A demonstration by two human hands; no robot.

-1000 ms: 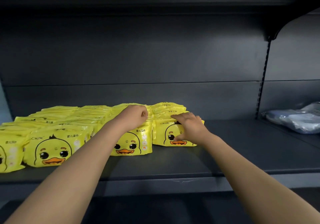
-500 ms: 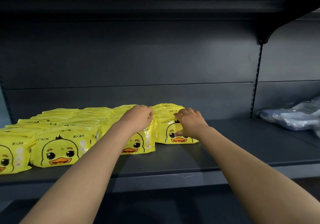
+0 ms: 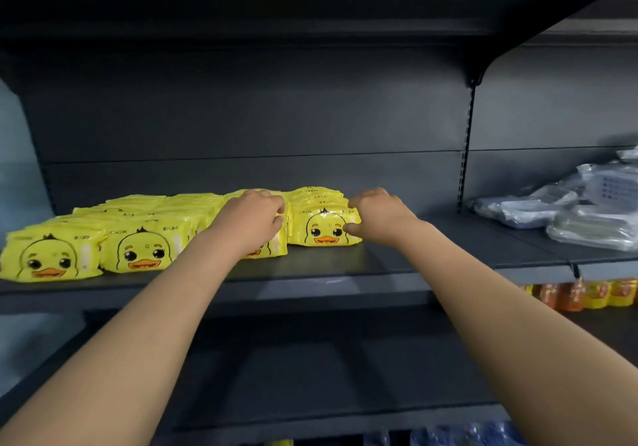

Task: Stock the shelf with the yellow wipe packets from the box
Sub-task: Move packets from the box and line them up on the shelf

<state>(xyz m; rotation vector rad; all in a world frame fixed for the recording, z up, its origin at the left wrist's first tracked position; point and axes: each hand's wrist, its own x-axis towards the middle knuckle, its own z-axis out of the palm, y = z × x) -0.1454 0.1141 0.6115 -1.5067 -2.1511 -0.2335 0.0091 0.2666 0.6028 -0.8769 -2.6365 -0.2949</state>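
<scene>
A: Shelf [image 3: 397, 259]?
B: Dark. Yellow duck-face packets [image 3: 138, 249] in rows on its left half, front edges near the lip. Free deck right of them, up to the post [image 3: 466, 155].
A: Hands?
B: Right hand [image 3: 376, 218] grips end packet [image 3: 324, 228], thumb on its face. Left hand [image 3: 255, 218] curled over the neighbouring packets.

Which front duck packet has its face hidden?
The third packet from the left: the left hand covers its duck, while the other three faces show.
</scene>
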